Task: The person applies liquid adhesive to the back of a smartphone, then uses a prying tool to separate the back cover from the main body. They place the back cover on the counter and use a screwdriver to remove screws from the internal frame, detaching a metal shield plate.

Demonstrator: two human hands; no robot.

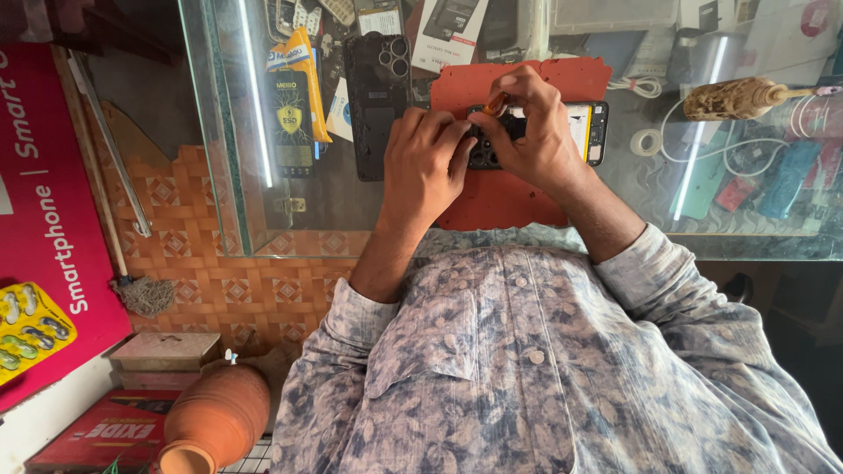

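While both forearms reach away from the body over the glass counter [263,132], the two hands meet on an opened phone [575,132] that lies on a red mat [492,202]. The left hand [426,167] has its fingers curled and pressed together on the left end of the phone, near the camera part, and holds it down. The right hand [531,127] is closed in a pinch around a small tool with an orange handle [494,104], which points down to the phone; its tip is hidden by the fingers. The right end of the phone shows a yellow and white inside with a black frame.

Just left of the mat, a black back cover [376,96] with round camera holes lies flat on the counter. Further left is a yellow and black packet [292,96]. At the far right, a wooden handle [733,98] rests on the glass, with a white cable [694,105] near it. On the floor at the near left stands a clay pot [218,420], beside some flat boxes [162,355].
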